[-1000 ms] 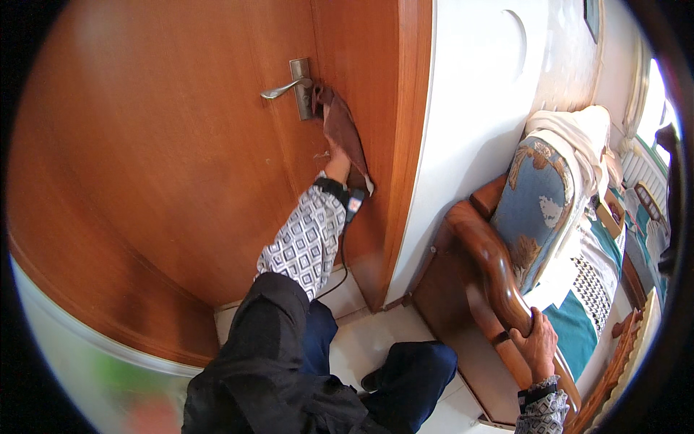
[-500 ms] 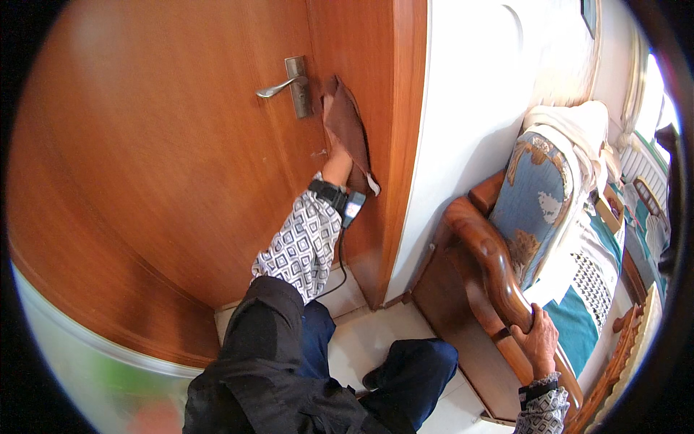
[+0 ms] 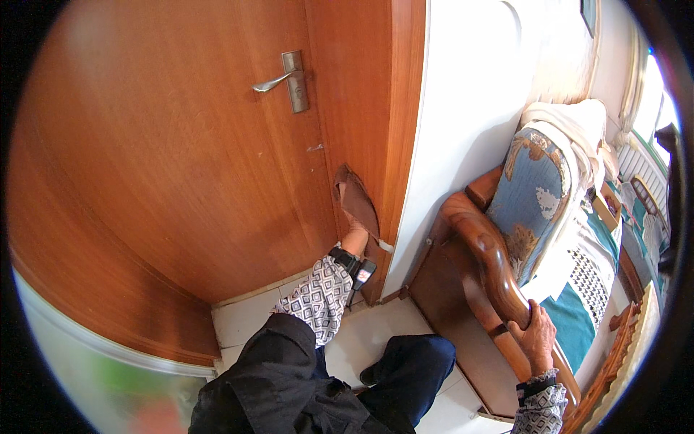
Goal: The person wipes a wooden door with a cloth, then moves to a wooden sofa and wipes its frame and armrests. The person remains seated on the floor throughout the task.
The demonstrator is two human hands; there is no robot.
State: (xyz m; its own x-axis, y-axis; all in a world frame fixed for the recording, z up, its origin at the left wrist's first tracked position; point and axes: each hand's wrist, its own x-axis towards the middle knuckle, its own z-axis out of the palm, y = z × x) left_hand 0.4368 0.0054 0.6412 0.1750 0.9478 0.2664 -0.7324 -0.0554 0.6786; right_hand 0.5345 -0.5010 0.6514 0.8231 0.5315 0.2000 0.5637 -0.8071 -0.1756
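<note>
My left hand (image 3: pixel 353 239) holds a brown cloth (image 3: pixel 359 205) against the edge of a reddish-brown wooden door frame (image 3: pixel 365 94), low beside the door (image 3: pixel 195 145). The cloth covers its fingers, and a pale tag sticks out from the cloth's lower side. Well above the hand is the door's metal lever handle (image 3: pixel 280 81). My right hand (image 3: pixel 535 338) is closed around the polished wooden armrest (image 3: pixel 499 278) of a sofa, its fingers wrapped over the top edge.
Between door frame and sofa stands a white wall (image 3: pixel 466 87). The sofa has a blue patterned backrest (image 3: pixel 531 195) draped with a cream cloth (image 3: pixel 571 116), and a green-and-white seat cover (image 3: pixel 571 325). My legs stand on pale floor tiles (image 3: pixel 383 322) close to the sofa's side.
My left hand has slid the brown cloth down along the door frame, from beside the handle to well below it. My right hand stays on the armrest.
</note>
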